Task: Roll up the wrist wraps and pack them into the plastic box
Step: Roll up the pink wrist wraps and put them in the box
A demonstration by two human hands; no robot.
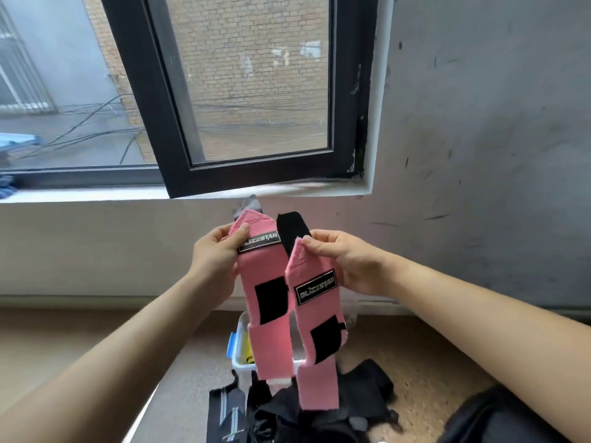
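Observation:
I hold two pink wrist wraps up in front of the wall below the window. My left hand [214, 254] pinches the top of the left pink wrap [265, 273], which hangs unrolled with a black patch on it. My right hand [343, 260] grips the top of the right pink wrap [315, 318], also hanging unrolled. Each wrap carries a black label and a thumb loop sticking up at the top. Below and behind them sits the clear plastic box [239, 353] with a blue latch, mostly hidden by the wraps.
Black wraps [358, 394] lie piled on the tan surface in front of the box. A black-and-grey striped wrap [225, 410] lies at their left. A dark bag [499, 420] sits at the lower right. An open black-framed window [256, 91] fills the upper view.

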